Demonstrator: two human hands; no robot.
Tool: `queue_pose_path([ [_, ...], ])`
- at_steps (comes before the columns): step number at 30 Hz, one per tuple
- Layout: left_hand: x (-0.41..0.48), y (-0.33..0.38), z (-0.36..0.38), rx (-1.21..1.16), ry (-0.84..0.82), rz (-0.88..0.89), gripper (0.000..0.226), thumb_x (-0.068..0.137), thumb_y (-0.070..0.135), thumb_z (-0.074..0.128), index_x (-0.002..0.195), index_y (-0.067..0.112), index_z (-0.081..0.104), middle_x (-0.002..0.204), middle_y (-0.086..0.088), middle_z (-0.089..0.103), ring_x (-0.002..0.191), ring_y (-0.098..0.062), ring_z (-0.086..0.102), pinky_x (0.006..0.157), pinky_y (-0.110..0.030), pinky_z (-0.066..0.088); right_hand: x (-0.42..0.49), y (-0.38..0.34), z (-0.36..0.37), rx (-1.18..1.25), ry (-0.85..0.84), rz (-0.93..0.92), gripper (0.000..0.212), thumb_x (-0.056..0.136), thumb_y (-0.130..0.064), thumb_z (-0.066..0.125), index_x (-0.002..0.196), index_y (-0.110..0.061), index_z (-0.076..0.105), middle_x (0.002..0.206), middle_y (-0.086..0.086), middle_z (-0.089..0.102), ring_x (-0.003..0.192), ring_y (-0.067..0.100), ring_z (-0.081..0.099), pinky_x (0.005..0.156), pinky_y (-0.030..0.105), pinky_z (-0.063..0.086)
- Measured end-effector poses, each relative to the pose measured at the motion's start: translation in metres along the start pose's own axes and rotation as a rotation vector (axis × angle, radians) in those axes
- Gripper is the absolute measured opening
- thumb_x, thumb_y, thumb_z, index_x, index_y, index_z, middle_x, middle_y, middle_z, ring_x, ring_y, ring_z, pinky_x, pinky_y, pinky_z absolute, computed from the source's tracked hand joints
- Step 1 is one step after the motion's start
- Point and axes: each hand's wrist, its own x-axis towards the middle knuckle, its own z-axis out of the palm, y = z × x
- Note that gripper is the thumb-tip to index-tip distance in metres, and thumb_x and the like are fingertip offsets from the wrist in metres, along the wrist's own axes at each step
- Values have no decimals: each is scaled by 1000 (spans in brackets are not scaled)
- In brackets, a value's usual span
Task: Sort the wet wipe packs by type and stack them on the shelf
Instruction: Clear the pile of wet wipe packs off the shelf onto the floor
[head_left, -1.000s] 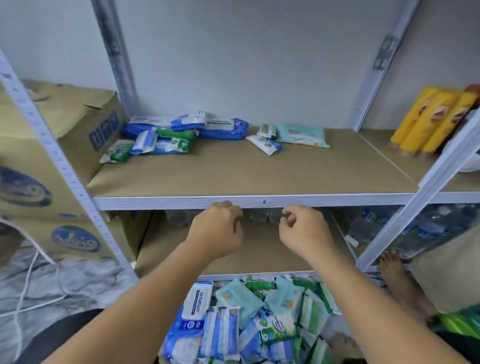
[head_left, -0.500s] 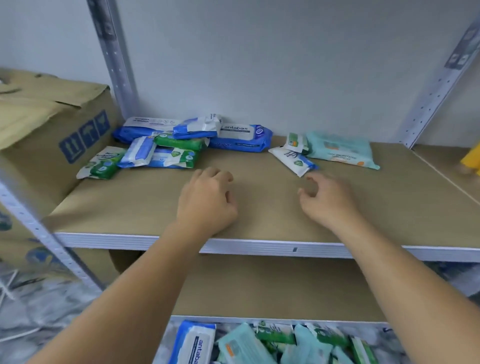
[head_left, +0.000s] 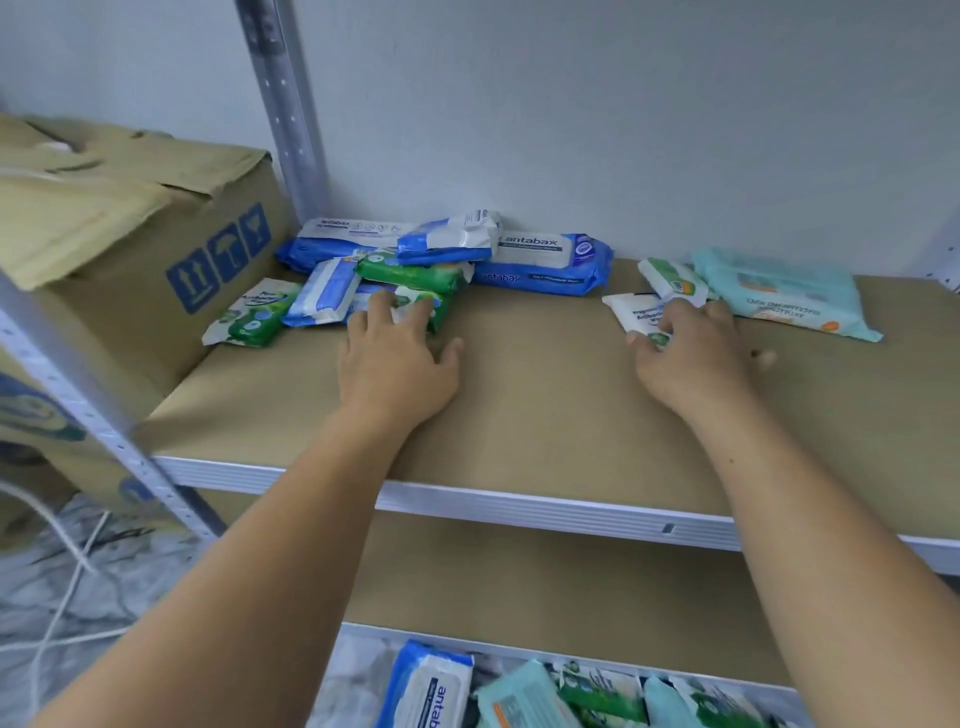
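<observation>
Both hands are up on the brown fibreboard shelf board (head_left: 545, 415) with the white metal front edge.

Left hand (head_left: 400, 364): flat, fingers straight, fingertips pressing on a green-and-white soft wipe pack (head_left: 415, 304) at the front of the left heap, thumb spread on the board.

Right hand (head_left: 693, 361): fingers bent over a small white wipe pack (head_left: 631, 312), thumb at its near corner. Can't tell if it's actually pinched.

Left heap, against the back wall, unsorted:
- large blue antabax pack (head_left: 545, 265)
- second blue pack (head_left: 332, 239) behind
- green pack (head_left: 410, 274) lying across the top
- small blue-and-white pack (head_left: 324, 293)
- small green-and-white sachet (head_left: 252, 319) at the far left

Right group: pale teal flat pack (head_left: 784, 293), with a small white-and-green pack (head_left: 672, 283) touching its left edge.

More packs on the floor (head_left: 519, 696) — below the lower shelf. Tan cardboard box (head_left: 130, 249) sits left of the rack.
</observation>
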Motion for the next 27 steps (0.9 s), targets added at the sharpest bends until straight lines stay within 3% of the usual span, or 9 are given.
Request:
queue_pose_path([
  [2,-2,1,1,-33,93,18,46,90,53,59,123,20,58,137,-12,42,125,-35,41,104,-44,36,-6,-8,-1,17,-9,-27,27,91,-49,58,101,-25,53,122,8,48,110,31,50,98,49,31],
  [5,-2,-2,0,-139,182,-2,30,88,39,68,95,12,58,116,-12,50,105,-35,53,87,-44,47,-14,-24,-3,112,-44,-101,28,82,-43,69,95,-22,55,117,6,53,106,31,54,96,44,42],
  [8,0,-6,-4,-179,153,-41,35,84,39,71,100,10,59,112,-12,55,103,-34,56,87,-45,48,-24,-39,0,169,-96,-93,38,72,-40,73,100,-18,58,112,7,55,101,31,57,84,37,50],
  [13,-2,-7,-18,49,-40,-97,66,82,70,59,123,19,62,123,-4,63,118,-28,56,94,-40,41,-38,-47,-4,56,-129,-25,34,66,-40,66,91,-17,62,106,7,51,98,32,58,82,36,51],
  [15,-8,-6,-27,-39,-104,-83,61,77,73,62,114,25,69,115,0,68,113,-24,60,92,-36,48,-43,-47,-10,63,-158,-28,28,63,-38,63,84,-20,61,102,6,56,89,28,59,66,30,45],
  [18,-26,-1,-42,-272,-138,-76,45,70,72,68,78,28,71,77,8,67,87,-18,64,73,-31,51,-55,-50,-23,99,-188,-38,24,56,-35,55,72,-18,56,91,6,61,75,25,60,52,25,32],
  [21,-49,5,-59,-278,-165,-60,46,71,67,71,67,22,61,70,8,60,79,-17,60,63,-29,43,-75,-57,-41,114,-195,-69,22,52,-34,48,65,-17,52,80,4,66,72,26,62,52,25,33],
  [25,-85,3,-77,-239,-214,-14,57,68,72,62,87,18,67,87,4,65,91,-23,61,81,-35,53,-115,-69,-65,77,-137,-193,23,56,-38,53,69,-18,54,81,1,60,77,28,60,57,29,34],
  [27,-107,-6,-82,-249,-228,-7,63,65,72,58,94,17,69,88,0,66,92,-24,61,82,-38,54,-138,-72,-75,66,-137,-218,26,65,-42,58,79,-20,61,87,-1,57,81,26,58,61,30,36],
])
